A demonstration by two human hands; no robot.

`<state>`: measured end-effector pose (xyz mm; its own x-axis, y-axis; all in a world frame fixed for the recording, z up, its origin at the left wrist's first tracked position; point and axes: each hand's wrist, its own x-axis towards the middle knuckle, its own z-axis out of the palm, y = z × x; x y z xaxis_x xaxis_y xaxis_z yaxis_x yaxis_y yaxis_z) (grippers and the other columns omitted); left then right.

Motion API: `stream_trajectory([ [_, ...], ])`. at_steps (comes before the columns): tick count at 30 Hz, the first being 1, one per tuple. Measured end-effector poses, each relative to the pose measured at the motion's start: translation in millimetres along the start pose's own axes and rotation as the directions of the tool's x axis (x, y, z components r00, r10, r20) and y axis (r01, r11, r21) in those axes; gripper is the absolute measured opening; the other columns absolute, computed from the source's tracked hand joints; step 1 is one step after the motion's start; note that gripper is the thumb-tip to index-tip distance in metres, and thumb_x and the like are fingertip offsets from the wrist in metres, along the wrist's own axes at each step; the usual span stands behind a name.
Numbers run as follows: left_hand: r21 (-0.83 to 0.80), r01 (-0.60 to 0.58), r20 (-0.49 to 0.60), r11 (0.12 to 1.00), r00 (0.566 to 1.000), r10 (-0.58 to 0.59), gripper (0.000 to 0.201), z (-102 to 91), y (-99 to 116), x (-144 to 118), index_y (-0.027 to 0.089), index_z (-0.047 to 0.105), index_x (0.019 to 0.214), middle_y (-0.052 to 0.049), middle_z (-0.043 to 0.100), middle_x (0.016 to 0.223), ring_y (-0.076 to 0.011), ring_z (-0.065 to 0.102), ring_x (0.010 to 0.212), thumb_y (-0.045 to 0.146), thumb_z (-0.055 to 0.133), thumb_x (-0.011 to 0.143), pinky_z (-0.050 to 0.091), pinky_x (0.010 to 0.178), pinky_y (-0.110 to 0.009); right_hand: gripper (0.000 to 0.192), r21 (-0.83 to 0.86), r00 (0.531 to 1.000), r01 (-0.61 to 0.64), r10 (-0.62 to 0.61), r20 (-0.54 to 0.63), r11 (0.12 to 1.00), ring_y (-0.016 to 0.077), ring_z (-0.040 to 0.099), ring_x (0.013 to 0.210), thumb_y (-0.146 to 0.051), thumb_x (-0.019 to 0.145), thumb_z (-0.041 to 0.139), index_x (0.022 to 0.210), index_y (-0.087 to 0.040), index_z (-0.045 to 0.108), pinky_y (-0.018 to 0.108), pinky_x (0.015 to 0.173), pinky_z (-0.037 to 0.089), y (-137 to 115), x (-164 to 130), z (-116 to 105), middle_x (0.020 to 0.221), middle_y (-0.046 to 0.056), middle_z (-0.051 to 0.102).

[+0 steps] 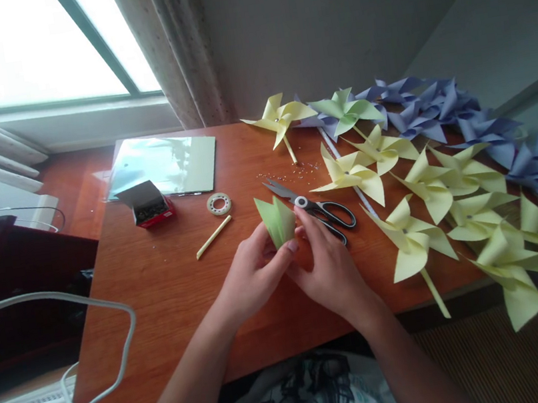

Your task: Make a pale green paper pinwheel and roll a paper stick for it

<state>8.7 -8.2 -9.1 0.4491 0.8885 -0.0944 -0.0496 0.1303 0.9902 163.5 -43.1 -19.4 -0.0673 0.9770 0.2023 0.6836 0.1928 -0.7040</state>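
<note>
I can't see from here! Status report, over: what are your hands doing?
Left hand and right hand both pinching folded green paper. Scissors right behind it. Finished pinwheels piled at right.

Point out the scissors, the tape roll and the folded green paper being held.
scissors point(318, 209), head view, on the pivot where the blades meet the handles.
tape roll point(219, 203), head view, on its ring.
folded green paper point(276, 219), head view, on its upper fold.

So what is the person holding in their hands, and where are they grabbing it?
Both hands hold a folded green paper piece by its lower end: the left hand and the right hand pinch it from either side, just above the table.
</note>
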Motion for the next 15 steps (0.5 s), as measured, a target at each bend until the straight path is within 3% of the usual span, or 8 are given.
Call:
stream_trajectory([
  [5, -0.214, 0.048, 0.041, 0.976, 0.998, -0.041, 0.044, 1.9, 7.5, -1.1, 0.020, 0.059, 0.132, -0.010, 0.067, 0.135, -0.0288, 0.063, 0.124, 0.030, 0.071, 0.091, 0.051, 0.100, -0.034, 0.068, 0.199, 0.998, -0.054, 0.051, 0.020, 0.978, 0.0309, 0.062, 0.124, -0.037, 0.090, 0.066, 0.150, -0.017, 0.041, 0.051, 0.106, 0.053, 2.7, -0.5, -5.5, 0.148, 0.020, 0.054],
  [9, -0.303, 0.093, 0.038, 0.948, 0.996, -0.086, 0.046, 2.0, 14.8, -1.5, 0.019, 0.062, 0.130, -0.013, 0.069, 0.131, -0.0304, 0.068, 0.115, 0.031, 0.074, 0.087, 0.056, 0.089, -0.033, 0.066, 0.459, 0.991, -0.128, 0.097, 0.089, 0.879, 0.0291, 0.055, 0.135, -0.040, 0.091, 0.068, 0.150, -0.026, 0.043, 0.045, 0.105, 0.055, 5.1, 0.4, -11.9, 0.152, 0.013, 0.052],
  [15, -0.382, 0.151, 0.051, 0.912, 0.988, -0.143, 0.052, -1.4, 15.3, 0.4, 0.023, 0.061, 0.134, -0.012, 0.073, 0.118, -0.0243, 0.070, 0.099, 0.029, 0.077, 0.085, 0.056, 0.073, -0.027, 0.051, 0.656, 0.985, -0.168, 0.105, 0.135, 0.736, 0.0263, 0.065, 0.122, -0.043, 0.092, 0.067, 0.138, -0.029, 0.052, 0.044, 0.098, 0.059, 8.7, -1.3, -16.3, 0.139, 0.009, 0.062],
])
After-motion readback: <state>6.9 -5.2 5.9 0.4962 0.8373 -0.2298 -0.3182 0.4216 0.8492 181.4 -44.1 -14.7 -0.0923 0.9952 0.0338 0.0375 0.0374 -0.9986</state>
